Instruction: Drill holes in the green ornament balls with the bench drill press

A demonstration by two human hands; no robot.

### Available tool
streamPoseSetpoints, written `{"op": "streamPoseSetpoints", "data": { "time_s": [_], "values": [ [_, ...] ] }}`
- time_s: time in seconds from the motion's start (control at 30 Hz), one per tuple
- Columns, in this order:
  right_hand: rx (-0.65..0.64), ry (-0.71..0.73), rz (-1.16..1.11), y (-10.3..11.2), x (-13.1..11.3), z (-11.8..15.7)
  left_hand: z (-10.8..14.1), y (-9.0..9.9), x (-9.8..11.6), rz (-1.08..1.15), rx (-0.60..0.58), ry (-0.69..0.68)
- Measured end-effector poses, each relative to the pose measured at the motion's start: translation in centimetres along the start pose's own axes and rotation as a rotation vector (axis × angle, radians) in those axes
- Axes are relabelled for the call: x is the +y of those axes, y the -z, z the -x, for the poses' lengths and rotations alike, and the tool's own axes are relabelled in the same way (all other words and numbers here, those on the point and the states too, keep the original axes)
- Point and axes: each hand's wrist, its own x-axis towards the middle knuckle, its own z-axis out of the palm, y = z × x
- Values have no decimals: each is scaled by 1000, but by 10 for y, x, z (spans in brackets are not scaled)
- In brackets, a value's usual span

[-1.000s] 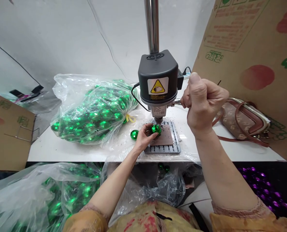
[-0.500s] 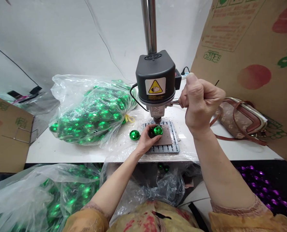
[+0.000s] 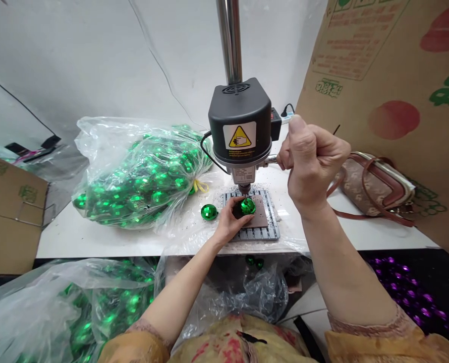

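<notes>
A shiny green mirror-ball ornament [image 3: 248,206] sits under the chuck [image 3: 244,189] of a black bench drill press [image 3: 240,123]. My left hand [image 3: 230,222] grips it from the left, fingers behind and thumb in front. Beneath is a brown board [image 3: 260,214] on the slotted metal base [image 3: 273,231]. My right hand [image 3: 311,164] is closed around the drill press's feed handle [image 3: 272,159], beside the motor housing; its grip end is hidden in the fist. Another green ornament [image 3: 209,212] lies on the table just left of my left hand.
A clear bag of green ornaments [image 3: 145,181] fills the table's left side; another bag [image 3: 96,307] is below the front edge. A handbag [image 3: 379,186] and large carton [image 3: 360,101] stand at right. Purple balls [image 3: 409,297] lie lower right. Dark shavings surround the base.
The view has shifted slightly left. The ornament in my left hand sits a little farther right and nearer me relative to the chuck. My right hand keeps its hold on the handle.
</notes>
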Motion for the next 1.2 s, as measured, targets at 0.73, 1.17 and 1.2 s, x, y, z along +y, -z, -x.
{"op": "streamPoseSetpoints", "data": {
  "time_s": [0.73,1.17,1.2],
  "values": [
    [91,184,2,7,23,27,2,0,3,-7,-24,-33],
    [48,324,4,14,39,37,3,0,5,9,-28,-32],
    [39,350,-11,15,41,37,3,0,4,17,-24,-30]
  ]
}}
